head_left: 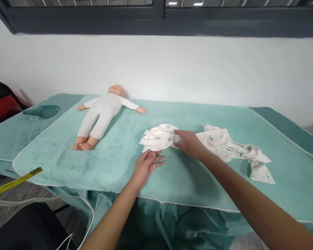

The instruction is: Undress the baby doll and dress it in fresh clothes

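A white baby garment [216,139] with small green prints lies stretched and crumpled across the green padded cover, its left end bunched up. My right hand [189,143] is closed around the fabric near that bunched end, palm down. At the lower edge of the bunch, the thumb and forefinger of my left hand [146,167] close on the cloth while the other fingers stand apart. Some of the fingertips are hidden by fabric. To the left, a baby doll [104,109] in a white bodysuit lies on its back, arms spread, apart from both hands.
The green padded cover [67,156] drapes over the front edge in folds. Behind it rises a white wall [156,66] below a dark window frame. A white cable [91,208], a yellow tag [18,181] and a black chair [28,225] are at the lower left.
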The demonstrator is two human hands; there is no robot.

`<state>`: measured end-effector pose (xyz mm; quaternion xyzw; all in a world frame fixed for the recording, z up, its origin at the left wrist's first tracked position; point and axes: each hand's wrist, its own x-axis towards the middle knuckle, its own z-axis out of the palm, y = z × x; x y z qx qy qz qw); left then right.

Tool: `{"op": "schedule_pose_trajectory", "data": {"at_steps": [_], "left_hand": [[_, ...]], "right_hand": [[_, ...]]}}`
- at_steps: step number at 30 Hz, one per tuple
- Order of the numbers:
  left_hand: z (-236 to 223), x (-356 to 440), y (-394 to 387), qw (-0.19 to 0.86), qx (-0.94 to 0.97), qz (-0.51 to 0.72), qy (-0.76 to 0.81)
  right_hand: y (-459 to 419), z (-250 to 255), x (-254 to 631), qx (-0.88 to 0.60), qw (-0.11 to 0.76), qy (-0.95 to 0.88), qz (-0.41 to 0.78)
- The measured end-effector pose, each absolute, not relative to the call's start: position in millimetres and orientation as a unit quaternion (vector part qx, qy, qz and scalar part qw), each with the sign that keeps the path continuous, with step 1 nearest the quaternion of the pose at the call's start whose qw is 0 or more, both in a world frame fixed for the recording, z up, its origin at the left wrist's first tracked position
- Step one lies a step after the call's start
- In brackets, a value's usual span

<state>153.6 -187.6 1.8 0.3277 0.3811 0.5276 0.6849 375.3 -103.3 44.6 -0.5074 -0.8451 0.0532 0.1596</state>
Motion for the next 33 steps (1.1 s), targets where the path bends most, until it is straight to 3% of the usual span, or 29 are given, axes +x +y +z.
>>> {"op": "schedule_pose_trajectory", "data": {"at_steps": [3,8,11,14,21,27,30,33], "left_hand": [[3.8,140.8,-206.6,0.501,0.537,0.479,0.48],[33.2,150.5,-195.9,0.237,0.719,0.463,0.461],[46.0,169.8,-186.8,0.231,0.763,0.41,0.443],[52.1,182.9,-187.7,0.251,0.772,0.386,0.438],[106.8,162.8,-195.3,0.168,0.739,0.476,0.446],[177.2,147.8,-205.9,0.129,0.698,0.542,0.45],[192.8,138.4,-207.9,0.06,0.702,0.538,0.464],[188.6,121.6,-216.9,-0.06,0.765,0.415,0.489]], "right_hand": [[-96.0,60.2,363.4,-0.502,0.085,-0.859,0.045],[-118.1,103.3,353.4,-0.459,0.044,-0.877,0.134],[-140.1,129.1,354.2,-0.405,0.085,-0.887,0.203],[-158.8,146.9,361.6,-0.404,0.129,-0.884,0.198],[-180.3,165.2,375.0,-0.438,0.164,-0.87,0.157],[-195.1,205.6,352.7,-0.418,0.219,-0.848,0.242],[-196.2,219.6,347.0,-0.441,0.294,-0.833,0.157],[-200.3,217.0,354.2,-0.492,0.303,-0.804,0.139]]}}
